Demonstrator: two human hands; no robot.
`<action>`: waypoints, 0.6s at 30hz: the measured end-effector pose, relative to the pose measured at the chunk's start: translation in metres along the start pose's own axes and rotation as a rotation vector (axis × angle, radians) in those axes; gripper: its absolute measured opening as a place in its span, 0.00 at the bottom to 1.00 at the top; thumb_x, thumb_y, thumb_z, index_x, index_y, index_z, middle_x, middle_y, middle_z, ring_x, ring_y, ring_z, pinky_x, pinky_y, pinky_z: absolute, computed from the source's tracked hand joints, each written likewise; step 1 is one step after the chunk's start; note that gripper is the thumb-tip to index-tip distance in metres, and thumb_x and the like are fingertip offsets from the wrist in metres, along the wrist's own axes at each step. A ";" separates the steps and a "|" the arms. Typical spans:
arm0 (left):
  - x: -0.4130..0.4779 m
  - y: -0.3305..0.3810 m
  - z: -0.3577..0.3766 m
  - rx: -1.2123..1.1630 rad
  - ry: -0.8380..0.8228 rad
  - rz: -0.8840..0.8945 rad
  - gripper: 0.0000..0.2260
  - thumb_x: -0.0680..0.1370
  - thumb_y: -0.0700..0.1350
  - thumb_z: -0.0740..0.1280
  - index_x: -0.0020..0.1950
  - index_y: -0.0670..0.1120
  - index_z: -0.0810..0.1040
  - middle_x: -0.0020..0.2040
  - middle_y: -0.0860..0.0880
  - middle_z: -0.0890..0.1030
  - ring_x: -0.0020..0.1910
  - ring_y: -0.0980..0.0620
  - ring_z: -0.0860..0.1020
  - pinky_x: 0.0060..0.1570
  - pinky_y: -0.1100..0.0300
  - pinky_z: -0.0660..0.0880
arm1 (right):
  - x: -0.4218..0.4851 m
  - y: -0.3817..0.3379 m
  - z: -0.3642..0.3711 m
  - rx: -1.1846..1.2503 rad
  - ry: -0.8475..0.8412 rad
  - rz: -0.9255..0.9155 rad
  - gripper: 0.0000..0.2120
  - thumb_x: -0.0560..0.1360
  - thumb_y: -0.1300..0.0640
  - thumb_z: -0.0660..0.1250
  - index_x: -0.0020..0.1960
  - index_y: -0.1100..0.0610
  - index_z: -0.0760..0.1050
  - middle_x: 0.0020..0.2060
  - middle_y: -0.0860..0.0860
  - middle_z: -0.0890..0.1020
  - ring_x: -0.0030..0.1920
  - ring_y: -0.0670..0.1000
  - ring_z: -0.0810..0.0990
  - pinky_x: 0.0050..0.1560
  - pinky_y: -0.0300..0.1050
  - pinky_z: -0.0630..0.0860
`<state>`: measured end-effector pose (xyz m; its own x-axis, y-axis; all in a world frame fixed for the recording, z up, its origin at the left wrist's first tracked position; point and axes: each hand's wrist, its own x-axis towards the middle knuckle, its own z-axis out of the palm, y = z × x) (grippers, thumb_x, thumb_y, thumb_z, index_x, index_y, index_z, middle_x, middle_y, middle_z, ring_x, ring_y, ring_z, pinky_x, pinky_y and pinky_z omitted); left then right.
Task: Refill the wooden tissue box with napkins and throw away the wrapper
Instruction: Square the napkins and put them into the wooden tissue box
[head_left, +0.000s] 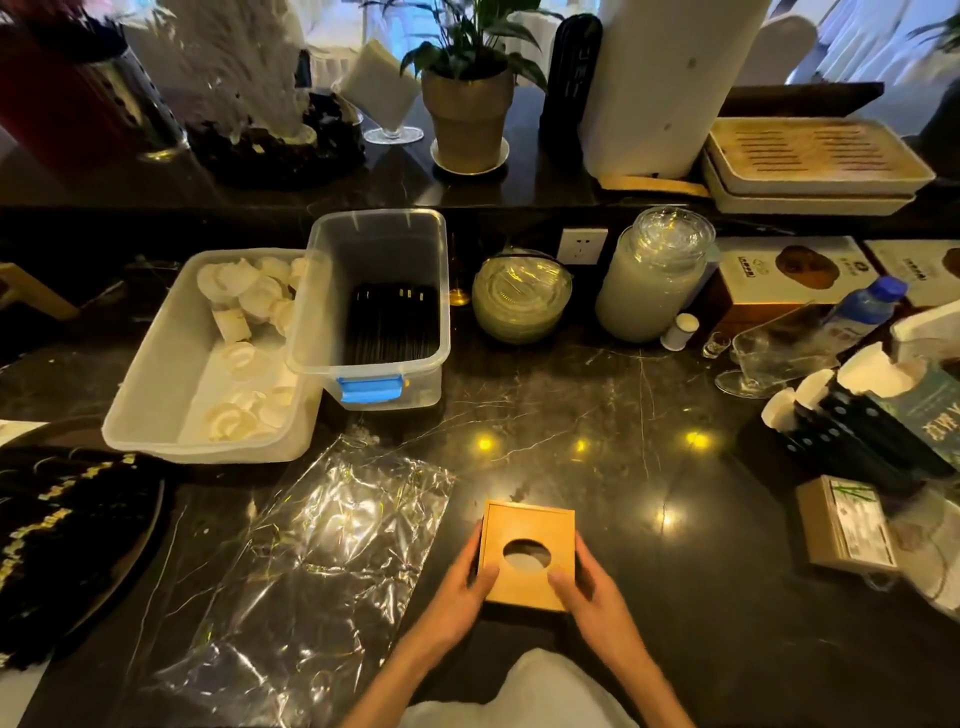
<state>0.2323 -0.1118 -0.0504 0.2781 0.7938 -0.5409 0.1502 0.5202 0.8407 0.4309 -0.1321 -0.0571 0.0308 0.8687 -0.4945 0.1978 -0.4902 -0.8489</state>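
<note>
With our left hand (462, 597) and right hand (592, 592) clasping the wooden tissue box (527, 553), we risk forgetting the loose wrapper (322, 561) beside it

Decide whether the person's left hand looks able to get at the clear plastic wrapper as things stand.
Probably yes. The wrapper lies flat and uncovered on the dark counter beside the left hand, though that hand now holds the wooden tissue box.

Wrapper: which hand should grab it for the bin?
Left. The clear wrapper lies flat on the counter to the left of the wooden tissue box, close beside the left hand. The right hand would likely have to cross over the box.
</note>
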 end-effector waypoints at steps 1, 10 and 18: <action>0.000 0.004 0.003 0.053 -0.004 0.001 0.38 0.72 0.67 0.64 0.75 0.61 0.47 0.70 0.60 0.62 0.63 0.71 0.67 0.57 0.75 0.69 | 0.003 0.001 0.000 -0.038 0.023 -0.019 0.31 0.77 0.51 0.68 0.73 0.38 0.55 0.58 0.35 0.77 0.61 0.41 0.77 0.45 0.24 0.75; 0.148 0.138 -0.020 0.264 0.151 0.222 0.23 0.80 0.35 0.57 0.74 0.37 0.57 0.71 0.39 0.67 0.70 0.45 0.67 0.73 0.50 0.62 | 0.162 -0.122 -0.029 -0.180 0.135 -0.203 0.26 0.80 0.62 0.63 0.77 0.58 0.62 0.69 0.55 0.75 0.69 0.55 0.73 0.70 0.55 0.70; 0.209 0.150 -0.037 0.257 0.166 0.165 0.22 0.80 0.31 0.56 0.73 0.40 0.60 0.69 0.38 0.71 0.69 0.41 0.70 0.70 0.51 0.65 | 0.221 -0.136 -0.031 -0.149 0.135 -0.138 0.27 0.80 0.61 0.62 0.78 0.55 0.59 0.70 0.55 0.74 0.69 0.55 0.73 0.70 0.57 0.69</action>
<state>0.2776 0.1443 -0.0387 0.1640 0.9118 -0.3765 0.3564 0.3012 0.8845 0.4412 0.1285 -0.0455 0.1217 0.9334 -0.3377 0.3516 -0.3587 -0.8647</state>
